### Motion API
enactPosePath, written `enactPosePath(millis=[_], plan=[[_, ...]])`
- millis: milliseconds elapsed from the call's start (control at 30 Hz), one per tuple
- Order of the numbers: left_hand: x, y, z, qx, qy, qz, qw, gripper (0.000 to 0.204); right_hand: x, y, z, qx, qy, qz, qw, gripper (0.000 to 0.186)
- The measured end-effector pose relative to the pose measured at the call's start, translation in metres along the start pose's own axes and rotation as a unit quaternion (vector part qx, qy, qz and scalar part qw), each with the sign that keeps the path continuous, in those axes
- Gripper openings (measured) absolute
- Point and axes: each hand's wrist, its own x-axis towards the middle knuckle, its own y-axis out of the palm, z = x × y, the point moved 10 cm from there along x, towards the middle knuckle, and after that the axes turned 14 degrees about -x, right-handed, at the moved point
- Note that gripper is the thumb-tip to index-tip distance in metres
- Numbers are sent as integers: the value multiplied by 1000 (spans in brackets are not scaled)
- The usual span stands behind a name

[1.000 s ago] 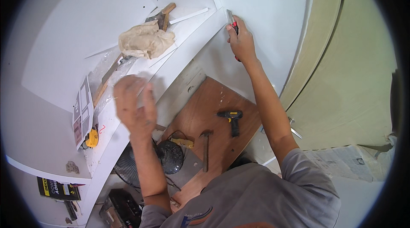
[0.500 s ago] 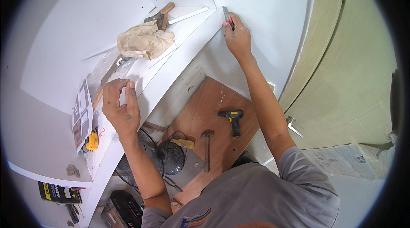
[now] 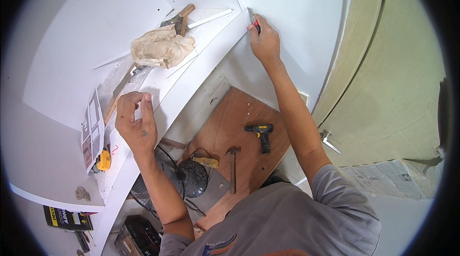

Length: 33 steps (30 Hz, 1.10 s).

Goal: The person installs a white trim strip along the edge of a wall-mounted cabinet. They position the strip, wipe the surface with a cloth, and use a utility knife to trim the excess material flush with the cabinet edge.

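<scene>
My right hand (image 3: 265, 43) reaches up to the inner corner where the white shelf (image 3: 189, 81) meets the white side panel (image 3: 297, 11). It grips a utility knife (image 3: 253, 20) with a red body, its blade laid against the corner seam. My left hand (image 3: 136, 124) is curled at the shelf's front edge further left. Its thumb and forefinger are pinched together, seemingly on a small white scrap (image 3: 145, 97).
On the shelf lie a beige rag (image 3: 163, 47), a wooden-handled hammer (image 3: 182, 16), a yellow tape measure (image 3: 103, 160) and a leaflet (image 3: 91, 134). Below, a brown board (image 3: 225, 122) carries a cordless drill (image 3: 261, 134) and a second hammer (image 3: 233, 167), beside a fan (image 3: 191, 177). A beige door (image 3: 383, 88) stands to the right.
My left hand came down from mid-air to the shelf's front edge and curled its fingers into a pinch. My right hand slid the knife slightly along the corner.
</scene>
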Motion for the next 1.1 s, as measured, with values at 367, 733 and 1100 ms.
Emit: enactPosePath(millis=[367, 733, 1100], plan=[[2, 2, -4, 17, 6, 5, 1000, 15, 0, 4, -4, -12, -37, -9, 999, 39], [1, 2, 0, 15, -5, 3, 1000, 16, -6, -3, 2, 70, -35, 7, 997, 38], [0, 6, -1, 32, -7, 11, 999, 17, -6, 13, -14, 125, 42, 27, 991, 41]])
